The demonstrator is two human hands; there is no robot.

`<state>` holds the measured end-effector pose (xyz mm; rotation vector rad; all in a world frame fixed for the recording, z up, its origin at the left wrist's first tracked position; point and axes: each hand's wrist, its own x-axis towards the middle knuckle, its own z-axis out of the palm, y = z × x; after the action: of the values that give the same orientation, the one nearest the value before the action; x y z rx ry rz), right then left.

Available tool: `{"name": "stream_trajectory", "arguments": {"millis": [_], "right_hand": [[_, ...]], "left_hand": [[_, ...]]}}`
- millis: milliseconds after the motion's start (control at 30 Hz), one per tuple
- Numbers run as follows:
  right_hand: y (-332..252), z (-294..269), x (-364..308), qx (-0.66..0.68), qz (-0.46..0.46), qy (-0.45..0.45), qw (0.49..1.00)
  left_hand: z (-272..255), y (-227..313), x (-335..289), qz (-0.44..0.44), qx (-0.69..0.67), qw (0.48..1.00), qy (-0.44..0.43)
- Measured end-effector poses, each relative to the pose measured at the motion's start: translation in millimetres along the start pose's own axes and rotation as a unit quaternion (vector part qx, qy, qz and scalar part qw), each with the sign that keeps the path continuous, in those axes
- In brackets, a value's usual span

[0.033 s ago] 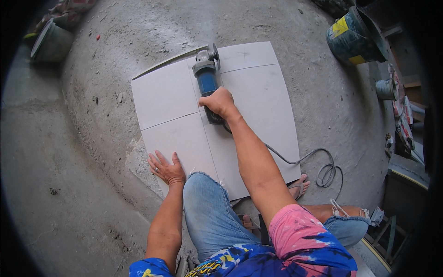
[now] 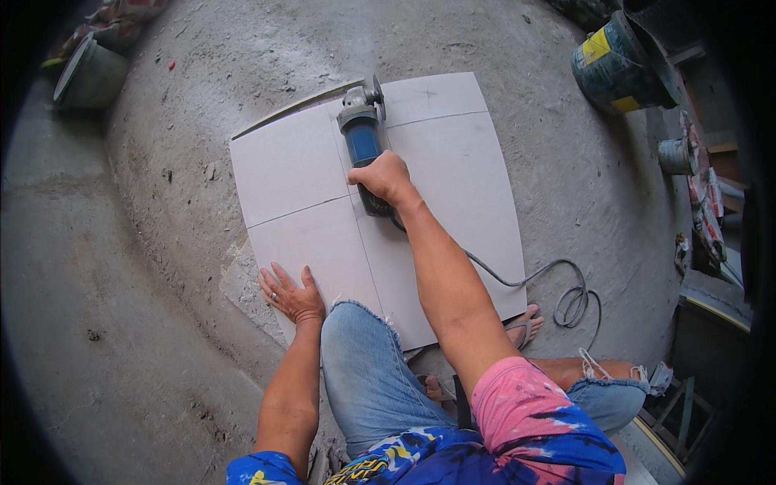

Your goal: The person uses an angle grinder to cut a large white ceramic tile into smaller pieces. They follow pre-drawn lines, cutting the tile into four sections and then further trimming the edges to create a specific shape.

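My right hand is wrapped round the rear body of a blue and black angle grinder, which points away from me. Its cutting disc stands on edge by the far rim of a large pale tile. I cannot tell whether the disc touches the tile or spins. Dark drawn lines cross the tile lengthwise and crosswise. A narrow strip lies along the tile's far left edge, with a dark gap between them. My left hand rests flat at the near left edge, fingers spread, with a ring on one finger.
The grinder's grey cord runs off the tile and coils on the concrete floor at the right. A dark bucket and a small pail stand to the right, another bucket far left. My knee borders the tile's near edge.
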<state>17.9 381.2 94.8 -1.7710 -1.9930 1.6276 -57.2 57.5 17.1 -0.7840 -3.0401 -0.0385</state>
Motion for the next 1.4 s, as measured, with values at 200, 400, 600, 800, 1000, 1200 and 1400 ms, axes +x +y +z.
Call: {"name": "stream_trajectory", "arguments": {"millis": [200,400,600,800,1000,1200,1400], "right_hand": [[-1.5,-2.2,5.0,-0.005,0.003,-0.008,1.000],[-2.5,-2.7,1.8,0.003,0.008,-0.002,1.000],[-1.4,-0.8,-1.1,-0.003,0.004,0.002,1.000],[-1.1,-3.2,-5.9,0.002,0.006,-0.005,1.000],[1.6,-1.2,-11.6,-0.005,0.013,-0.001,1.000],[3.5,-0.3,-15.3,-0.001,0.020,0.002,1.000],[5.2,0.3,-11.4,-0.008,0.019,0.001,1.000]], "left_hand": [[-1.5,2.4,0.3,-0.006,-0.005,1.000,-0.007],[-3.1,3.0,0.3,-0.008,-0.003,1.000,-0.014],[-1.6,1.4,1.1,-0.010,0.001,1.000,-0.023],[-3.0,2.5,0.9,-0.013,0.007,1.000,-0.027],[-0.5,2.0,0.4,-0.008,0.000,1.000,-0.013],[-1.6,2.0,0.5,-0.001,-0.003,1.000,-0.007],[-0.3,1.7,0.6,-0.003,0.004,1.000,-0.015]]}}
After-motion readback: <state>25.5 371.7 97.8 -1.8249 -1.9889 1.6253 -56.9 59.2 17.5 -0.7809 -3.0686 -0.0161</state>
